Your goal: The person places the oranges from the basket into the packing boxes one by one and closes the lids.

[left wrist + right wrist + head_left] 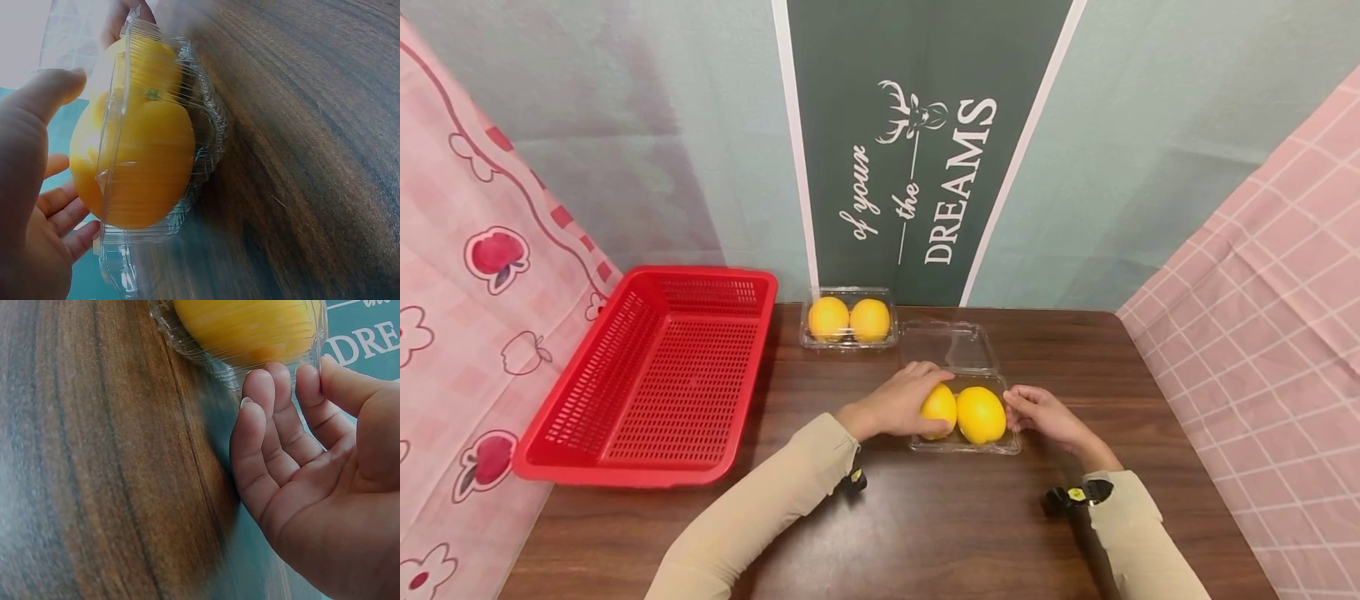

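A clear plastic clamshell container [966,447] lies on the table, its lid [970,346] folded back at the far side. Two yellow citrus fruits sit side by side in its tray: the left fruit [940,408] and the right fruit [981,415]. My left hand [904,402] spans the left fruit from above. In the left wrist view its thumb [59,90] stands apart from the fruit [140,162], with loosely bent fingers on the far side. My right hand [1047,414] pinches the tray's right rim between thumb and fingertips [309,381].
Behind, near the table's back edge, stands a closed clear container [850,343] with two similar yellow fruits. A large red plastic basket [748,367] takes up the left of the brown wooden table [940,533]. Fabric curtains [1247,275] surround the table at the back and sides.
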A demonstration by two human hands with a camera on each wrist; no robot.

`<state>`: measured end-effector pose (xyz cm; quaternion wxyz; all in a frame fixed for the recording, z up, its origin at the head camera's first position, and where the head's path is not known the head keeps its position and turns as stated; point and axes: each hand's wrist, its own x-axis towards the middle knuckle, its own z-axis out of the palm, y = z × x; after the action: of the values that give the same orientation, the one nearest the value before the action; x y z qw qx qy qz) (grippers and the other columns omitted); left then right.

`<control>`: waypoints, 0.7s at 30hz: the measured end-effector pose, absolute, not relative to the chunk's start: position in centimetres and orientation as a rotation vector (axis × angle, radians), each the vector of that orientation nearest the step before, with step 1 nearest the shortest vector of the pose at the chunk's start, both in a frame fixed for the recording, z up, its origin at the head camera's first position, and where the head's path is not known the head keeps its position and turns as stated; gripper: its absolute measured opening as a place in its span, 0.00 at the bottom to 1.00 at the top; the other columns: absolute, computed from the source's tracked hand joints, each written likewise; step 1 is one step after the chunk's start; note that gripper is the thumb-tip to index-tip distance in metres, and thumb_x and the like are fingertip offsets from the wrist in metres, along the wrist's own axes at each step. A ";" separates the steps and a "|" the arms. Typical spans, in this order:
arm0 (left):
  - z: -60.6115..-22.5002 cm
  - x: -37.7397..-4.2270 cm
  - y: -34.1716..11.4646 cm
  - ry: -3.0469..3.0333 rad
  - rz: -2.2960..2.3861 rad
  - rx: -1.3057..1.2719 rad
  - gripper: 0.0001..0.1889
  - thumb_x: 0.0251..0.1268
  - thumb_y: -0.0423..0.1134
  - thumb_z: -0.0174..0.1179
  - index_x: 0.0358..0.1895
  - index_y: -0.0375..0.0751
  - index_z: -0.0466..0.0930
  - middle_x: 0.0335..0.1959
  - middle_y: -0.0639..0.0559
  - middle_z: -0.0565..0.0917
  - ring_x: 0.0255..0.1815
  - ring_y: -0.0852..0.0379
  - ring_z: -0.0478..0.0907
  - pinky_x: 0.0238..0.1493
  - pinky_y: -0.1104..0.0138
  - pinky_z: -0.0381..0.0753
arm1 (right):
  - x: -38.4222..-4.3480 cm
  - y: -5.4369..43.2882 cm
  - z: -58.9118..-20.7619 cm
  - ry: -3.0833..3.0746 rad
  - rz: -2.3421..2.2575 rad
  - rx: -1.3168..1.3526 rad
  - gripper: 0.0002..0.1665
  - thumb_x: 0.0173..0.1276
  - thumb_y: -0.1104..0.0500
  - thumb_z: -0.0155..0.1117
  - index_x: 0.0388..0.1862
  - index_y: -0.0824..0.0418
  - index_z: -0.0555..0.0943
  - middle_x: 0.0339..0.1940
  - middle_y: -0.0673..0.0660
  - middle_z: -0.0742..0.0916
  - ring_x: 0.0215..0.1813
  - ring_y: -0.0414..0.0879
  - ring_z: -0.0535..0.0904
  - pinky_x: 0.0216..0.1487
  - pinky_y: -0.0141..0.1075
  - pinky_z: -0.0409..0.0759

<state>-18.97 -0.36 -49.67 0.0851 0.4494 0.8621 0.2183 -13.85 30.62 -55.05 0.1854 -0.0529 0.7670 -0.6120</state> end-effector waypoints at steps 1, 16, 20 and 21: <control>-49.6 -19.0 -0.4 2.573 0.659 1.341 0.42 0.61 0.58 0.69 0.75 0.44 0.66 0.68 0.49 0.73 0.67 0.51 0.68 0.72 0.60 0.67 | -13.9 30.6 -55.1 2.159 -1.724 -0.149 0.24 0.84 0.54 0.48 0.39 0.78 0.71 0.30 0.53 0.82 0.31 0.42 0.80 0.36 0.34 0.84; -48.9 -19.6 -0.7 2.687 0.882 1.246 0.28 0.70 0.49 0.64 0.68 0.42 0.73 0.64 0.49 0.77 0.65 0.51 0.72 0.71 0.58 0.68 | -14.3 31.0 -54.7 2.148 -1.707 -0.120 0.19 0.84 0.54 0.49 0.36 0.67 0.75 0.29 0.54 0.83 0.31 0.42 0.80 0.36 0.34 0.84; -48.9 -19.8 -0.8 2.783 0.964 1.142 0.24 0.72 0.48 0.63 0.65 0.41 0.75 0.61 0.48 0.78 0.63 0.51 0.74 0.69 0.59 0.70 | -14.5 31.0 -54.6 2.153 -1.691 -0.123 0.20 0.84 0.54 0.49 0.37 0.68 0.75 0.29 0.54 0.82 0.31 0.42 0.80 0.36 0.34 0.84; -48.9 -19.9 -0.8 2.802 0.994 1.118 0.24 0.71 0.48 0.63 0.65 0.41 0.75 0.61 0.48 0.78 0.63 0.51 0.74 0.69 0.59 0.71 | -14.5 31.0 -54.5 2.156 -1.688 -0.127 0.20 0.84 0.54 0.49 0.37 0.69 0.75 0.29 0.54 0.82 0.31 0.42 0.80 0.36 0.34 0.84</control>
<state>-19.88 -0.81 -48.86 -0.0172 0.3520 0.8820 0.3129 -14.50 30.99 -54.55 0.1991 -0.0455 0.7708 -0.6034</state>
